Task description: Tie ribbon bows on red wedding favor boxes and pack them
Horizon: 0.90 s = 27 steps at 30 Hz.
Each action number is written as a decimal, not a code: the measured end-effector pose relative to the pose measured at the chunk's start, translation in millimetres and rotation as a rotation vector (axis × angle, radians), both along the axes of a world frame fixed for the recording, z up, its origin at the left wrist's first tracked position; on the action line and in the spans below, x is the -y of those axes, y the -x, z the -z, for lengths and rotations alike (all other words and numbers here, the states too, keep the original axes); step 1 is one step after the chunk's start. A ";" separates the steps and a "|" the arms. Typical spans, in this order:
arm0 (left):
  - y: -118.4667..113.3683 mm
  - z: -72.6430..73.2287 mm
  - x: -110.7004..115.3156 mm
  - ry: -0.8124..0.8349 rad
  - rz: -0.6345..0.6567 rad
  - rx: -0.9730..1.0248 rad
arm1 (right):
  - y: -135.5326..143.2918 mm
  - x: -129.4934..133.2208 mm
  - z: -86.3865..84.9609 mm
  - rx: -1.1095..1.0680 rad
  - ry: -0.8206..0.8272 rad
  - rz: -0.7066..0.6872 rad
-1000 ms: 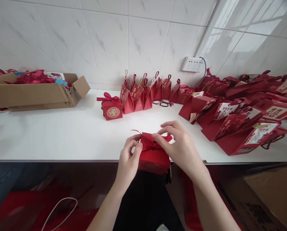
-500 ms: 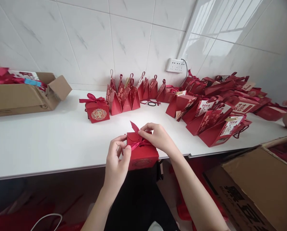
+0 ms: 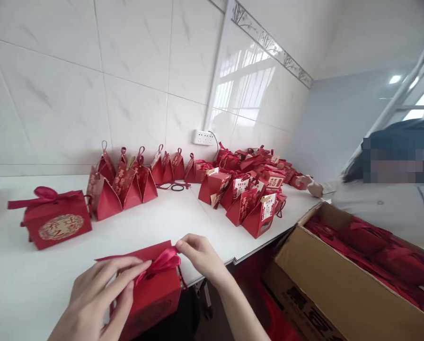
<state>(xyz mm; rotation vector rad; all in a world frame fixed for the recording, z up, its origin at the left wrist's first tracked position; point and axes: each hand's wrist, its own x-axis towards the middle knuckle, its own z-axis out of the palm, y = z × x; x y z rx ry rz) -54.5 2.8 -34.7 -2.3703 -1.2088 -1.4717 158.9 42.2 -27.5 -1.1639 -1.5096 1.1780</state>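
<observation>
A red gift box [image 3: 155, 294] sits at the front edge of the white table, with a pink-red satin ribbon [image 3: 165, 259] tied in a bow on its top. My left hand [image 3: 101, 293] lies over the box's left part, its fingertips closed at the ribbon's knot. At the bow's right loop, my right hand [image 3: 197, 253] pinches the ribbon between thumb and forefinger. Farther left stands a second red box [image 3: 61, 221] with a gold round emblem and a ribbon bow.
Triangular red gift boxes [image 3: 134, 187] stand by the tiled wall. A big heap of red boxes [image 3: 254, 166] covers the table's right part. On the right, a cardboard carton [image 3: 332, 265] holds more red boxes, beside another person [image 3: 393, 189]. A power strip [image 3: 204, 138] is on the wall.
The view has swung right, bringing another person and the carton's contents into sight. A bow loop now shows on the box, and my left hand has moved over the knot.
</observation>
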 end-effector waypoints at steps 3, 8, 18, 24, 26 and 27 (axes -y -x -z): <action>-2.3 -7.6 8.5 0.008 -0.013 -0.120 | 0.7 2.1 -6.0 -0.140 0.026 -0.041; -12.2 -24.8 26.4 0.218 -0.007 -0.203 | -5.5 -3.7 -10.9 -0.291 0.097 -0.099; -12.3 -32.0 30.2 0.392 0.056 -0.229 | 27.4 -34.8 -26.0 -0.161 0.086 -0.088; -11.8 -31.3 25.6 0.394 0.056 -0.154 | 10.5 -0.3 -17.5 0.112 -0.136 0.306; -11.8 -31.1 23.3 0.393 0.061 -0.131 | 7.1 18.5 -13.4 0.177 -0.066 0.185; -11.8 -31.0 21.9 0.397 0.062 -0.125 | 7.0 25.6 -11.3 0.184 -0.028 0.126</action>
